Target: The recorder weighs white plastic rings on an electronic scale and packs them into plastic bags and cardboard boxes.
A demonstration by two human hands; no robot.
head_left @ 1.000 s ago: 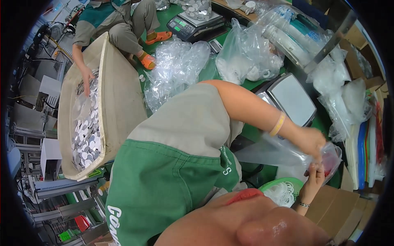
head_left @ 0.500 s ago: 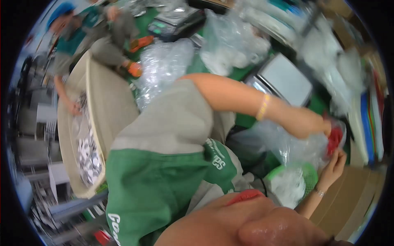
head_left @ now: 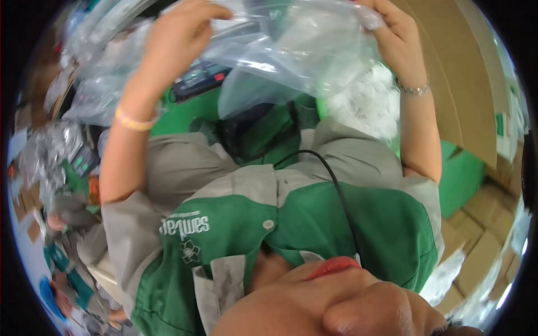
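A clear plastic bag stretches between my two hands at the top of the head view. My left hand, with a pale yellow band at the wrist, is closed at the bag's left side, fingers curled. On the other side my right hand, wearing a chain bracelet, pinches the bag between thumb and fingers. The bag's upper part runs out of the picture. Beneath it, beside my right forearm, white stringy material fills a green basket.
A dark scale with keys stands behind the bag. Cardboard rises at my right. More clear bags lie at the left. A black cable crosses my chest. A person in a blue cap sits lower left, by a pale bin.
My view and body have turned; both hands are now further apart with the bag spread between them. The red thing formerly between my hands is almost out of view.
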